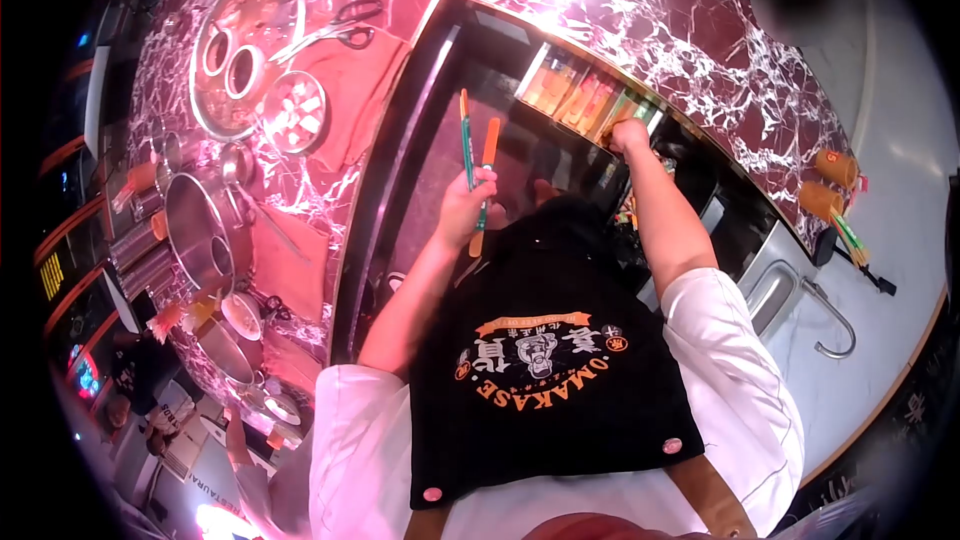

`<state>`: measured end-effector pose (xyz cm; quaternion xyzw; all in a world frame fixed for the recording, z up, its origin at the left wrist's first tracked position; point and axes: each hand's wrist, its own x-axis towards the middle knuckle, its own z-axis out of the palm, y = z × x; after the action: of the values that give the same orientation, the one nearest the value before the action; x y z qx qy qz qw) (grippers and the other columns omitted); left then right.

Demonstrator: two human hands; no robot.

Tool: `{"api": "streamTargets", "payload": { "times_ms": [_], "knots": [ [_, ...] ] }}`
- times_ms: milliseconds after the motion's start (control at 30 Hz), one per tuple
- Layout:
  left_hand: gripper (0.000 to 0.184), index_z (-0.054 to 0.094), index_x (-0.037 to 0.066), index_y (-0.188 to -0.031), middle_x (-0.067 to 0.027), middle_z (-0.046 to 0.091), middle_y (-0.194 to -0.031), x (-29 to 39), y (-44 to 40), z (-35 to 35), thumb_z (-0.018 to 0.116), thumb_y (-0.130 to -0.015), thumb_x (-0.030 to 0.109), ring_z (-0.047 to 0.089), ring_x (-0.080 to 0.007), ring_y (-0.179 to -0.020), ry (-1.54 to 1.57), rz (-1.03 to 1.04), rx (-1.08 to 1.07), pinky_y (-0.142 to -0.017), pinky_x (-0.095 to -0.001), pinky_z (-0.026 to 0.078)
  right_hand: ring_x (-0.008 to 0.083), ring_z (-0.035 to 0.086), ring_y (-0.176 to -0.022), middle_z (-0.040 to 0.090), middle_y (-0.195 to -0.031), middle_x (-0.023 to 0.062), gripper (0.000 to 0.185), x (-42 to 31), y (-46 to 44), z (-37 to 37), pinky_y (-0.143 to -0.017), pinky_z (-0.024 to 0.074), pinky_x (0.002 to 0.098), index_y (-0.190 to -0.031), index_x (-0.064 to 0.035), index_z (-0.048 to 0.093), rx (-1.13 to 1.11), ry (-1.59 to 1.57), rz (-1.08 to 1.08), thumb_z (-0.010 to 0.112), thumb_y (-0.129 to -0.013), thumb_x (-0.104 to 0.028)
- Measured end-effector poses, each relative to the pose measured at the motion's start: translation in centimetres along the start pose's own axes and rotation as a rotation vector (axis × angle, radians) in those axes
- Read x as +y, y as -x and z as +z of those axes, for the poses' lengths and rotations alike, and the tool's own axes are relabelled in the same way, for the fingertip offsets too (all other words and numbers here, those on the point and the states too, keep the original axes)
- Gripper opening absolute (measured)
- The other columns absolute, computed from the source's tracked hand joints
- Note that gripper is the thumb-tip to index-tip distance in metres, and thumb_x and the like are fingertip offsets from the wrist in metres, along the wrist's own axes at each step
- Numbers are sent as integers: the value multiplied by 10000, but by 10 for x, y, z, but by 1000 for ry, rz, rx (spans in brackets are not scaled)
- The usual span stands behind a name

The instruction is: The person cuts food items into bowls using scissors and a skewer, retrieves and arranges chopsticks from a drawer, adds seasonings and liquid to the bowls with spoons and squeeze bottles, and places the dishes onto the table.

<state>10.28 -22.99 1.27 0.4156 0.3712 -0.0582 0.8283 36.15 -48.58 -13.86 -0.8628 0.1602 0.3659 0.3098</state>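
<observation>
My left hand (pixel 466 208) is closed round a green stick-like packet (pixel 467 145) and an orange one (pixel 491 143), both held roughly upright over the dark opening in the counter. My right hand (pixel 629 136) reaches to the right end of a sectioned tray (pixel 528 93) under the counter's edge. Its fingers are closed at the compartment, and what they hold, if anything, is hidden. Orange and yellowish packets (pixel 582 102) lie in the tray's compartments beside that hand.
On the marbled counter (pixel 700 30) at left are a large round tray, scissors (pixel 356 36), a bowl of white pieces (pixel 295 112), pots (pixel 205 225) and folded cloths (pixel 290 265). At right stand a sink (pixel 772 292), a tap (pixel 835 325) and brown cups (pixel 822 200). Another person's arm (pixel 236 440) shows lower left.
</observation>
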Motion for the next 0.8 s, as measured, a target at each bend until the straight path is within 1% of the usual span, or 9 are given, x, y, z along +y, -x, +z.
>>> {"api": "streamTargets", "payload": {
  "times_ms": [67, 133, 167, 200, 300, 367, 467, 667, 800],
  "knots": [
    [141, 603, 50, -1040, 13, 579, -780, 2, 7, -4, 602, -904, 16, 519, -54, -564, -33, 12, 20, -509, -198, 418, 384, 697, -733, 695, -903, 238, 265, -17, 20, 8, -639, 568, 445, -1033, 38, 667, 33, 80, 69, 489, -851, -34],
    [155, 599, 49, -1054, 7, 581, -779, 5, 17, -2, 610, -901, 25, 524, -54, -566, -13, 34, 69, -505, -203, 417, 353, 631, -1129, 650, -1202, 221, 354, -22, 34, 9, -948, 512, 400, -1099, 35, 673, 169, 435, 37, 616, -818, -171],
    [135, 586, 53, -1035, 7, 557, -751, 9, 22, -1, 598, -905, 17, 519, -75, -553, -45, 49, 69, -498, -218, 413, 338, 563, -1237, 592, -1297, 232, 387, -2, -5, 15, -1019, 467, 394, -1156, 21, 654, -82, 630, 24, 590, -845, -200],
    [109, 570, 60, -1007, 11, 521, -720, 27, 40, 16, 581, -912, 8, 505, -92, -539, 87, 11, 85, -474, -239, 403, 350, 595, -1186, 607, -1280, 219, 471, -2, -1, 15, -989, 482, 417, -1273, -7, 584, -20, 550, 26, 580, -862, -235],
    [127, 576, 78, -980, -4, 533, -734, -14, 32, -27, 600, -892, -11, 474, -94, -515, 129, 208, 71, -451, -261, 380, 275, 496, -1292, 467, -1461, 146, 551, 14, -47, 38, -1054, 386, 497, -1486, -156, 351, 190, 832, -868, 449, -944, -168],
    [144, 614, 77, -1021, -10, 589, -794, 7, 46, -37, 613, -890, 17, 515, -94, -577, -50, 97, 200, -519, -249, 428, 312, 586, -1200, 569, -1353, 180, 562, 17, -35, 31, -1008, 449, 431, -1412, -91, 458, 31, 637, -127, 445, -947, -407],
    [138, 621, 73, -1030, -14, 611, -809, 32, 69, -59, 614, -892, 73, 534, -96, -584, -68, 239, 340, -519, -247, 435, 367, 662, -1013, 693, -1074, 205, 460, 71, -101, 41, -882, 510, 443, -988, 20, 689, 86, 608, -144, 558, -887, -410],
    [425, 440, 68, -1286, -64, 610, -769, 144, 84, -191, 561, -881, 29, 535, -130, -527, 3, 602, 686, -439, -255, 419, 331, 662, -912, 689, -1001, 175, 294, 63, -100, 26, -775, 505, 411, -977, 44, 658, 80, 301, -60, 530, -876, -201],
    [540, 424, 39, -1371, -68, 629, -762, 261, 41, -260, 608, -864, 64, 551, -127, -558, 94, 572, 565, -462, -257, 424, 310, 653, -843, 680, -962, 154, 247, 91, -152, 20, -706, 502, 408, -945, 42, 642, 47, 96, -17, 477, -865, -123]
  ]
}}
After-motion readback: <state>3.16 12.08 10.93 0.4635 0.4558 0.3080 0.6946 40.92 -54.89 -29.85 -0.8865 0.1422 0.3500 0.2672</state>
